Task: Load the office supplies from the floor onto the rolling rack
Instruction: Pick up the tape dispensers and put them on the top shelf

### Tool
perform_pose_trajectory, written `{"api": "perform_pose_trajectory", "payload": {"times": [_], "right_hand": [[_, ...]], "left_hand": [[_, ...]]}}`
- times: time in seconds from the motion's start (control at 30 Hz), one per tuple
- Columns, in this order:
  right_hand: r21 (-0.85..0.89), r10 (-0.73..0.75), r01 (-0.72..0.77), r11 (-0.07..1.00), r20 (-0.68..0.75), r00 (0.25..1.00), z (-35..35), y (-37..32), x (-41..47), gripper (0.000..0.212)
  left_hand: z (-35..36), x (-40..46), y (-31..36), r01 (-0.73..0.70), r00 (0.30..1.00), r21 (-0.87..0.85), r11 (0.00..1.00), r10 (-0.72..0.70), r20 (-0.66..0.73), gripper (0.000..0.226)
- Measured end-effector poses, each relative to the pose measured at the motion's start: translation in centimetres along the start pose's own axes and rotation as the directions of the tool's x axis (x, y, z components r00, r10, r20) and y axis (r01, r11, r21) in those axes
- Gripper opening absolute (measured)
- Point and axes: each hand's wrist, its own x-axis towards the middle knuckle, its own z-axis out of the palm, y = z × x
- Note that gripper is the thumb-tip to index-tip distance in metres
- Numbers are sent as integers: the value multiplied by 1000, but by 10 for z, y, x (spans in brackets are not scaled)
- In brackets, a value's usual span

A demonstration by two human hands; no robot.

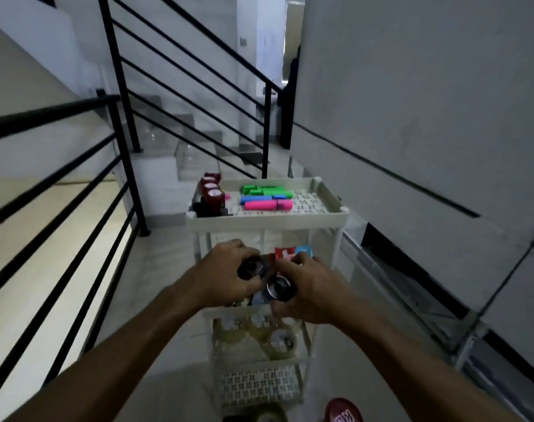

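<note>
So both hands are out over the middle shelf of the white rolling rack (pixel 267 222). Left hand (pixel 226 271) is wrapped around a black tape roll (pixel 252 267), and just at its 4 o'clock the right hand (pixel 309 287) grips another black roll (pixel 280 287); the two rolls are nearly touching. Top shelf, at 12 o'clock from the hands, has dark red stamps (pixel 212 190) on its left side, then green (pixel 265 190), blue (pixel 264 198) and pink highlighters (pixel 267 205). Clear tape rolls (pixel 279 341) sit on the shelf below, at 6 o'clock. A red lid (pixel 341 411) lies on the floor, bottom right.
</note>
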Motion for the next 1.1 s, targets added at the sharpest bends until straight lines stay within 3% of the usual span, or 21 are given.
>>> {"api": "perform_pose_trajectory", "payload": {"times": [0.17,0.27,0.4,0.53,0.8,0.97,1.1], "right_hand": [[46,-33,32,998,12,999,-80,-4,7,56],[96,-37,40,995,-35,999,-125,1,17,51],[11,8,-7,1000,-164,986,-157,8,50,54],[-11,44,-45,999,-103,994,-150,15,96,53],[12,106,-107,994,34,994,-103,23,141,50],[98,127,-160,982,282,951,-100,22,140,49],[185,164,-203,962,206,965,-102,22,135,43]], "left_hand": [[-55,30,29,-108,990,40,993,111,-88,51],[-73,59,35,-61,991,124,990,75,-114,56],[-73,87,37,41,997,193,980,-28,-70,45],[-63,103,23,105,994,202,974,-104,-17,28],[-47,116,11,148,980,258,955,-176,89,20],[-50,119,10,128,964,285,950,-187,189,28],[-55,117,8,122,950,285,951,-194,243,31]]}}
